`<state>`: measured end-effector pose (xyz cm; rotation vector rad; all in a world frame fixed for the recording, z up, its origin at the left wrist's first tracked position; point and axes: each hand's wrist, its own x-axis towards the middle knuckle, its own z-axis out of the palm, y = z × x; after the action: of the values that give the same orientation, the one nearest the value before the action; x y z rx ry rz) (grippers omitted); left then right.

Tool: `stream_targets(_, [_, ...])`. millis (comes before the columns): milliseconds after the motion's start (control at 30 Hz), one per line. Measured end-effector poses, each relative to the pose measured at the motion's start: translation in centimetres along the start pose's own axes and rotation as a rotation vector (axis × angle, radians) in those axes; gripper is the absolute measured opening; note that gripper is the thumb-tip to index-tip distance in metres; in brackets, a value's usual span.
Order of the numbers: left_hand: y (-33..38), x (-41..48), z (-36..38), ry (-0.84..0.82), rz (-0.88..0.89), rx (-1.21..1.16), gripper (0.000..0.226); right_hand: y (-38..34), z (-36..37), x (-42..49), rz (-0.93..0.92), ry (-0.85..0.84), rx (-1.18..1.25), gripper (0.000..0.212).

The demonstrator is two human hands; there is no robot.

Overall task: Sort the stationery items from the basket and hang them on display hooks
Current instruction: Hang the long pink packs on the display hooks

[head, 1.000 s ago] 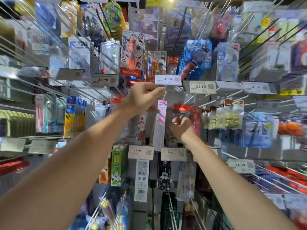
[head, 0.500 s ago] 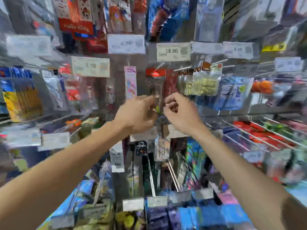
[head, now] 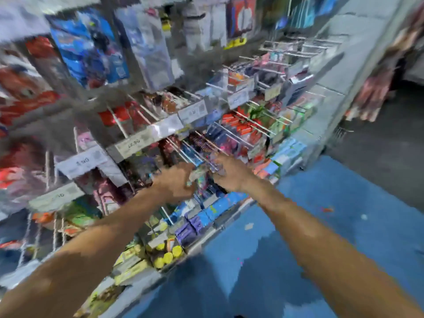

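Though blurred, a small packet (head: pixel 199 176) is seen pinched between left hand (head: pixel 175 183) and right hand (head: pixel 231 174), just below the display hooks (head: pixel 197 157).

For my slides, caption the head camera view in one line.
Left hand and right hand hold a packet before blurred stationery hooks.

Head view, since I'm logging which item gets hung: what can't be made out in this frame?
Head view, all motion-blurred:
Small packet between the left hand and right hand: its kind and print are smeared.
Both grips: the fingers are indistinct.
Whether the packet is on any of the wire hooks: blur, and the hands cover it.
Price tags: the digits are unclear.
Basket: out of frame.
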<state>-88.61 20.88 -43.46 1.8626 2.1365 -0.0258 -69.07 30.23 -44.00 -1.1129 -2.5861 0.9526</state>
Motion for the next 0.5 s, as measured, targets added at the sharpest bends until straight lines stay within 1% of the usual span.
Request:
stream_targets(67, [2.7, -0.3, -0.2, -0.053, 0.087, 0.004, 0.060, 0.6, -1.7, -3.8, 0.083, 0.005, -0.002, 0.049])
stream_targets(133, [5.7, -0.6, -0.1, -0.065, 0.182, 0.007, 0.052, 1.3, -2.9, -8.0, 0.193, 0.029, 0.021, 0.046])
stream_targets(200, [9.1, -1.2, 0.1, -0.087, 0.269, -0.007, 0.047, 2.1, -4.0, -12.8, 0.327, 0.098, 0.073, 0.048])
stream_targets(300, [15.3, -1.9, 0.6, -0.174, 0.416, 0.002, 0.059, 3.4, -5.6, -20.3, 0.500, 0.237, 0.116, 0.040])
stream_targets(367, [20.1, -2.4, 1.1, -0.209, 0.528, 0.040, 0.060, 4.6, -6.6, -25.4, 0.580, 0.308, 0.123, 0.034])
stream_targets(400, [22.7, -2.8, 1.4, -0.228, 0.584, 0.046, 0.059, 5.2, -6.9, -28.1, 0.622, 0.340, 0.129, 0.033])
stream_targets(500, [30.8, -4.7, 3.2, -0.281, 0.745, 0.072, 0.060, 6.8, -7.6, -36.4, 0.762, 0.439, 0.160, 0.039])
